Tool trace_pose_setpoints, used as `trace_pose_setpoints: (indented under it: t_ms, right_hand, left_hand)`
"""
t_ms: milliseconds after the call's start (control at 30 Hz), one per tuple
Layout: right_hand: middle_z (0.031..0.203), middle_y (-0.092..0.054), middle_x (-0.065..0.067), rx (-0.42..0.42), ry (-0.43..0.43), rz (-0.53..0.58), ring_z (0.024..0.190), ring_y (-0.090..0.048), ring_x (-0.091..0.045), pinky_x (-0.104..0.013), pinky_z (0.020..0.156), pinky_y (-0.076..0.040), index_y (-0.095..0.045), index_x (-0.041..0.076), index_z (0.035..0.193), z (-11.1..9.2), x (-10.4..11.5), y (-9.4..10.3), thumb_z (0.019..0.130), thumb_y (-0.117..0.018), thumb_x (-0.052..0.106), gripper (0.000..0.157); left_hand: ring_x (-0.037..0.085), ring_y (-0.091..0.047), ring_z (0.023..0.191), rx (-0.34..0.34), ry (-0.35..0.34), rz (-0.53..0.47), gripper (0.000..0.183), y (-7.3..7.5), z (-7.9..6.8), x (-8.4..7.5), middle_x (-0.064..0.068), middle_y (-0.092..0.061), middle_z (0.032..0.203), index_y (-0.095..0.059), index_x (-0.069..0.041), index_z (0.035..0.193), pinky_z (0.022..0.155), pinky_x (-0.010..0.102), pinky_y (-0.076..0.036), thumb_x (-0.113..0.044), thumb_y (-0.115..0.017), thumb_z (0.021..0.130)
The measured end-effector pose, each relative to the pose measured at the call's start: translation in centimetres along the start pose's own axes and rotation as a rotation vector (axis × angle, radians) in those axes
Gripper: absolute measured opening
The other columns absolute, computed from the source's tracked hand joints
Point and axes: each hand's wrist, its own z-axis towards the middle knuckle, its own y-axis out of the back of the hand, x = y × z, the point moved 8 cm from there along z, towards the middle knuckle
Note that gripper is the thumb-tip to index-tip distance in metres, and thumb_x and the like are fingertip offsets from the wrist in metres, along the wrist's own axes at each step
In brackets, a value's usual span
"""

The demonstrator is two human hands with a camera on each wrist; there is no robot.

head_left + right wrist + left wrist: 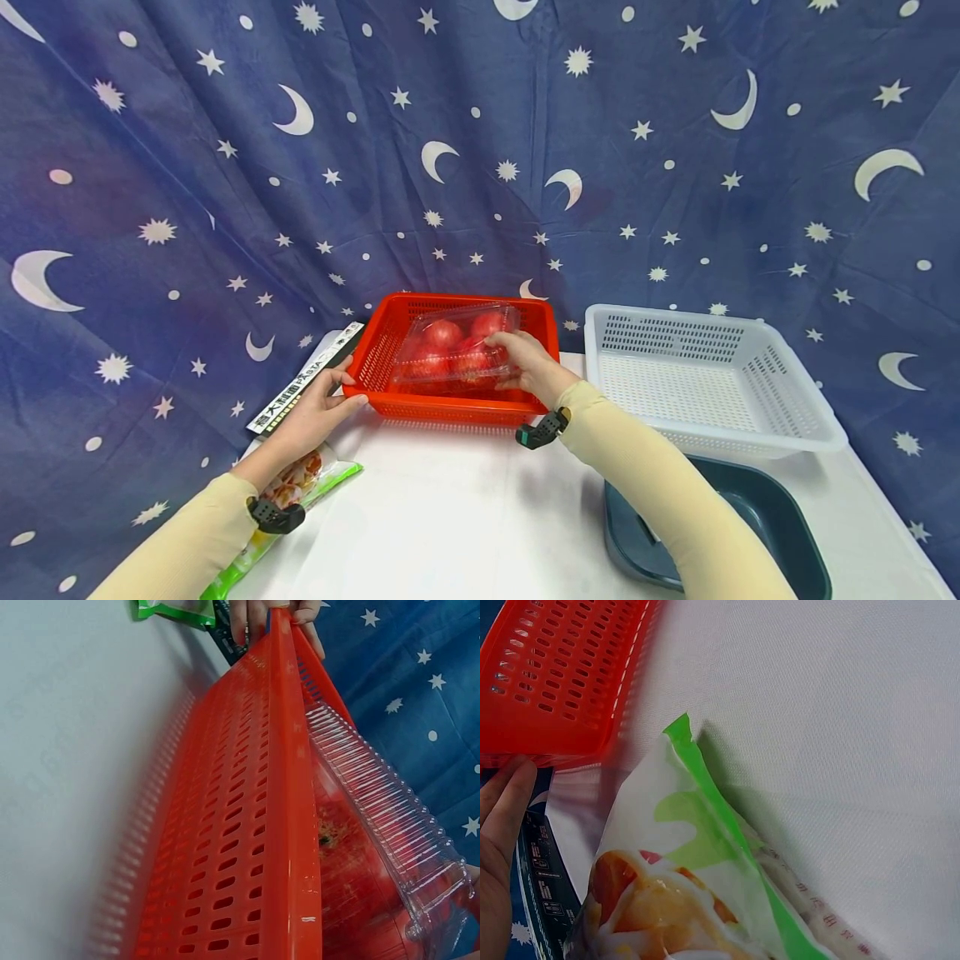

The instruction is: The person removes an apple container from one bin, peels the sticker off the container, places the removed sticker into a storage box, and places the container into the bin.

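A red perforated plastic basket (450, 406) stands at the back of the table. My left hand (317, 412) grips its front left corner, with the thumb at the rim and fingers on the outer side. Inside the basket sits a clear ridged plastic box (375, 802) of several round red fruits (442, 334), tilted against the basket in the head view. My right hand (531, 364) holds this box by its right end, reaching over the basket's front right rim. Only a sliver of that hand shows in the right wrist view.
A white perforated basket (797, 379) is at the right, with a dark teal basin (783, 508) in front of it under my right forearm. Left of the red basket lie a long pasta box (306, 379) and a green-edged food bag (682, 825). A starry blue curtain (480, 167) hangs behind.
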Motion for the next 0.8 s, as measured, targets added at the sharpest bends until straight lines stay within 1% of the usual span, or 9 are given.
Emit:
trace_pose_setpoints:
  t_ms: [133, 233, 433, 633, 800]
  right_hand:
    - [0.139, -0.048, -0.017, 0.001, -0.017, 0.004, 0.123, -0.049, -0.040, -0.060, 0.097, -0.051, -0.039, 0.010, 0.146, -0.06, -0.17, -0.07, 0.089, -0.075, 0.025, 0.069]
    - [0.142, -0.046, -0.017, 0.011, -0.024, 0.003, 0.127, -0.046, -0.040, -0.063, 0.098, -0.049, -0.036, 0.010, 0.148, -0.04, -0.20, -0.21, 0.091, -0.074, 0.025, 0.070]
    - [0.145, -0.044, -0.018, 0.030, -0.030, 0.000, 0.132, -0.043, -0.041, -0.068, 0.099, -0.046, -0.033, 0.009, 0.150, 0.09, -0.20, -0.37, 0.092, -0.073, 0.022, 0.071]
    - [0.144, -0.045, -0.019, 0.030, -0.056, -0.022, 0.131, -0.044, -0.042, -0.068, 0.098, -0.047, -0.034, 0.009, 0.149, 0.24, -0.39, -0.23, 0.092, -0.073, 0.023, 0.071]
    - [0.144, -0.044, -0.020, 0.021, -0.080, -0.014, 0.132, -0.042, -0.044, -0.070, 0.098, -0.045, -0.036, 0.008, 0.147, 0.49, -0.55, 0.11, 0.091, -0.074, 0.020, 0.069]
  left_hand:
    - [0.041, -0.064, 0.119, -0.002, -0.004, 0.003, 0.039, 0.01, 0.04, 0.07, 0.014, -0.013, 0.170, -0.043, -0.003, 0.118, 0.089, 0.017, -0.052, -0.023, -0.071, 0.099]
    - [0.041, -0.064, 0.118, -0.005, -0.005, 0.004, 0.040, 0.04, 0.02, 0.13, 0.014, -0.014, 0.170, -0.044, -0.003, 0.118, 0.089, 0.017, -0.052, -0.023, -0.071, 0.099]
    - [0.042, -0.065, 0.115, -0.011, -0.022, 0.015, 0.040, 0.10, -0.04, 0.04, 0.017, -0.015, 0.169, -0.044, -0.001, 0.119, 0.088, 0.016, -0.052, -0.021, -0.071, 0.099]
    - [0.043, -0.064, 0.118, -0.012, -0.028, 0.014, 0.039, 0.06, -0.06, -0.21, 0.018, -0.015, 0.169, -0.043, -0.001, 0.118, 0.088, 0.015, -0.051, -0.020, -0.071, 0.099]
    - [0.043, -0.062, 0.120, -0.003, -0.026, 0.005, 0.041, -0.03, 0.01, -0.18, 0.018, -0.014, 0.169, -0.043, 0.001, 0.119, 0.089, 0.016, -0.051, -0.020, -0.071, 0.099]
